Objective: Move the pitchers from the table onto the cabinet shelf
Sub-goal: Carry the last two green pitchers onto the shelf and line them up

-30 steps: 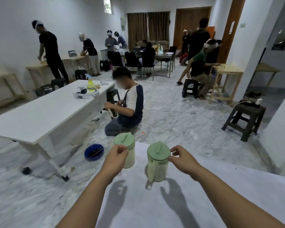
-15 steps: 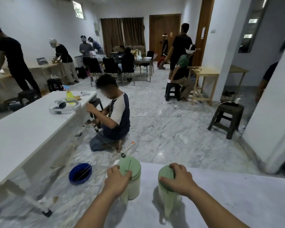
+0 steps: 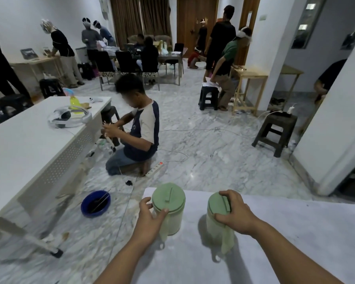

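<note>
Two pale green lidded pitchers stand on the white table (image 3: 295, 232) in front of me, near its far left corner. The left pitcher (image 3: 169, 206) has its handle turned toward me; my left hand (image 3: 149, 220) grips its lid rim from the near left side, thumb on one side and a finger on the other. The right pitcher (image 3: 218, 218) is under my right hand (image 3: 237, 214), whose fingers curl over the lid and down its right side. Both handles hang on the near side. No cabinet shelf is in view.
A blue bowl (image 3: 95, 202) lies on the marble floor left of the table. A person (image 3: 137, 128) kneels beyond it, beside a long white table (image 3: 29, 144) with a headset. A power strip (image 3: 154, 170) and cables cross the floor. Dark stools (image 3: 275, 130) and several people stand farther off.
The view has tilted and closed in on the pitchers. My hands went from touching the lids to clasping them; the left hand has shifted to the lid's near rim.
</note>
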